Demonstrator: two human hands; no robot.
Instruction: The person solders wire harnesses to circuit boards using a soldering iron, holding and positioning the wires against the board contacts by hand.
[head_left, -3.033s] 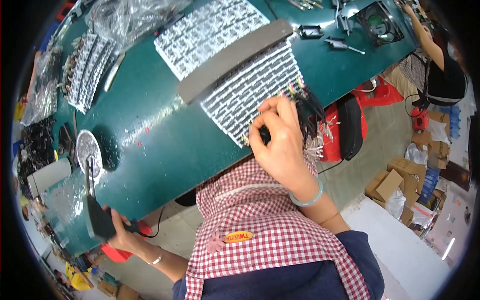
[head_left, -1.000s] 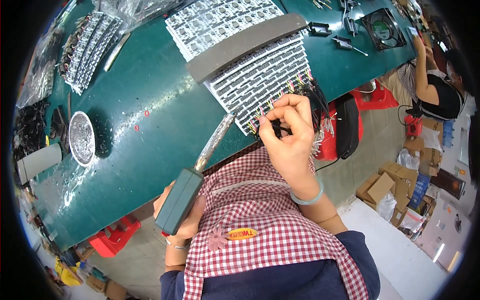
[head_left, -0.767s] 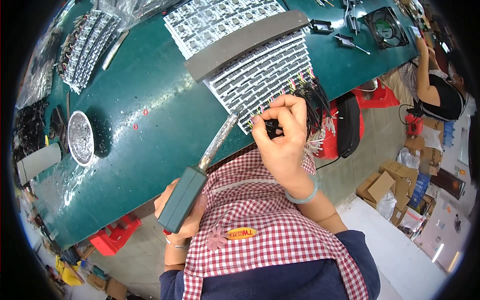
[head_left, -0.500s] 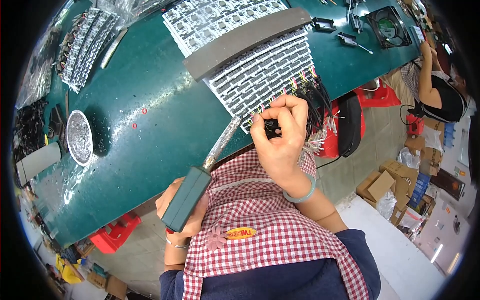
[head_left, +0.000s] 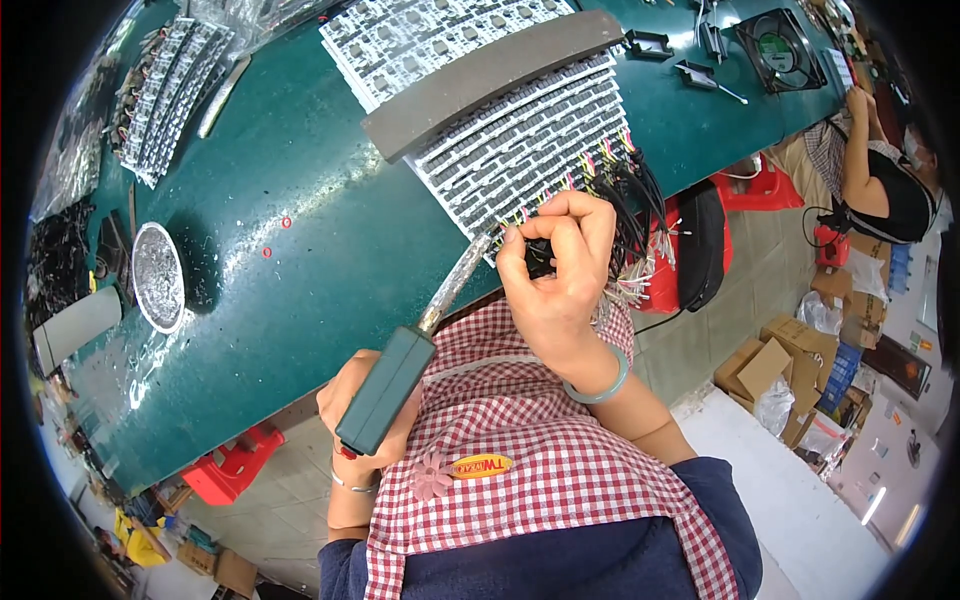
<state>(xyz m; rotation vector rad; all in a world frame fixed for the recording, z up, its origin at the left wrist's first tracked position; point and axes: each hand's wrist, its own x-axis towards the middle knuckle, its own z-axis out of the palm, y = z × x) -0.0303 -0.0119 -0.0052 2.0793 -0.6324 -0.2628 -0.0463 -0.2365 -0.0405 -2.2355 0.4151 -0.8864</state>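
Note:
My left hand [head_left: 352,390] is wrapped round the green handle of a soldering iron [head_left: 388,388]. The iron's shiny shaft slants up and right, with its tip end at the near edge of a panel of white circuit boards [head_left: 520,140]. Beside that tip, my right hand [head_left: 568,290] pinches thumb and forefinger together at the board edge, where coloured wire ends meet it. What is between those fingertips is too small to make out. A dark flat bar [head_left: 490,85] lies across the panel. Black cables [head_left: 635,200] with pale ends hang from its right side.
At the left stands a round bowl [head_left: 137,262] with silvery bits. Two small red rings [head_left: 286,222] lie on the green table [head_left: 290,310]. More board strips [head_left: 170,100] sit far left. A square fan [head_left: 780,50] is far right, near a co-worker [head_left: 868,180]. Red stools stand below.
My left hand and the soldering iron have shifted slightly up and right, with the shaft nearer my right fingertips. My right hand has hardly moved.

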